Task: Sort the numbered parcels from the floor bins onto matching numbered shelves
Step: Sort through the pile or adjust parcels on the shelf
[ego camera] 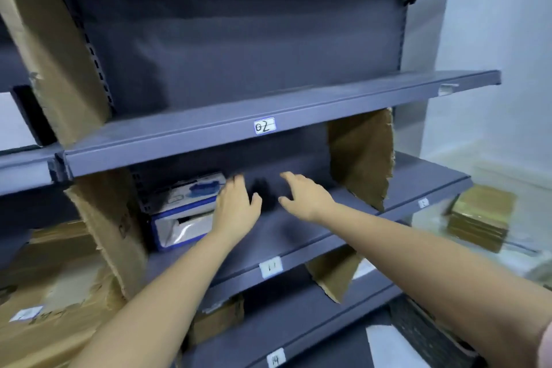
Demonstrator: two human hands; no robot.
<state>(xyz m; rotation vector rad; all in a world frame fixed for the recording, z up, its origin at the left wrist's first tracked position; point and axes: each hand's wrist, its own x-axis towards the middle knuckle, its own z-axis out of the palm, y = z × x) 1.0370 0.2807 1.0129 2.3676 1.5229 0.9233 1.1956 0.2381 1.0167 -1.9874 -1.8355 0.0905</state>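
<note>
On the shelf tagged 11 [270, 266] | left hand [236, 206] spread flat, touching the blue-and-white parcel [185, 209] | right hand [301, 194] spread, empty, beside it | parcel at the shelf's left end: looks light, crushable, glossy; best gripped by both short sides | shelf 02 [264, 125] above.

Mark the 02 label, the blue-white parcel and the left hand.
02 label [264, 125]: head view, centre of tag.
blue-white parcel [186, 196]: head view, top face.
left hand [236, 209]: head view, back of hand.

Dim grey shelving, brighter wall at right, soft motion blur throughout, wide-angle bending at edges
</note>
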